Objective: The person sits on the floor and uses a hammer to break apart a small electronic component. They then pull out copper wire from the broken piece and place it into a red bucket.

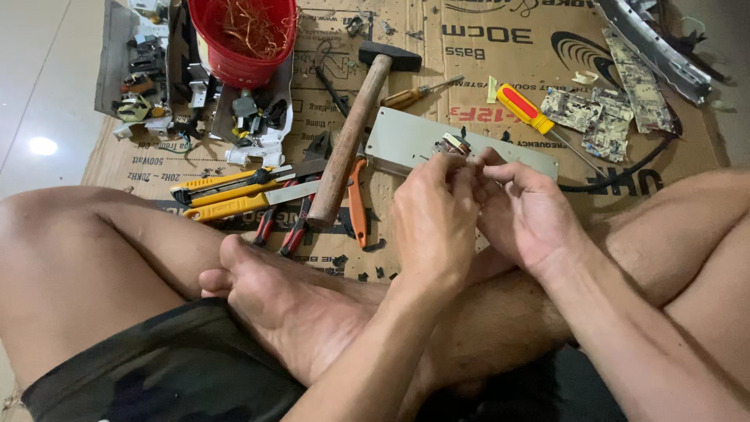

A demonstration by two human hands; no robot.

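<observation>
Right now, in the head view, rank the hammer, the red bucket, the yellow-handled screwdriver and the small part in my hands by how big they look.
1. Hammer, longest.
2. Red bucket, cut off by the frame edge, so unsure against the hammer.
3. Yellow-handled screwdriver.
4. Small wound part, held by the left hand and right hand.

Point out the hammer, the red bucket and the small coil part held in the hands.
hammer [349, 141], head view, middle of the wooden handle.
red bucket [234, 66], head view, front wall.
small coil part [453, 144], head view, top showing above the fingers.
</observation>
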